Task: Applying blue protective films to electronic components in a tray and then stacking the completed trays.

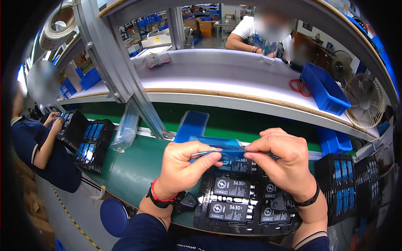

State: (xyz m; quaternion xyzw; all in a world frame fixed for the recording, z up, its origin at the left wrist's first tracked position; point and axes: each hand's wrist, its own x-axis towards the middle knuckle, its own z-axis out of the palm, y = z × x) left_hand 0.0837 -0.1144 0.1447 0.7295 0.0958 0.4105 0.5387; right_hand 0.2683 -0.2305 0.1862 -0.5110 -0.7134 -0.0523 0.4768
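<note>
Both of my hands are raised over a black plastic tray (202, 190). Between them stretches a strip of thin blue film (228, 144), glossy and partly see-through. My left hand (179, 167) pinches its left end between thumb and forefinger, where a thin pale edge sticks out past the fingers. The right end is pinched the same way by my right hand (287, 157). Beneath, several flat black battery packs (231, 187) with white print lie in the tray's pockets, some hidden by my hands. Just beyond the film, a stack of blue film sheets (194, 123) lies on the green bench.
Other trays stand at the right (341, 184) and left (94, 146). A clear plastic bag (125, 129) lies near a metal post (109, 50). The shelf above carries red-handled scissors (300, 87), a blue bin (324, 90) and a fan (365, 100). People work at left and across.
</note>
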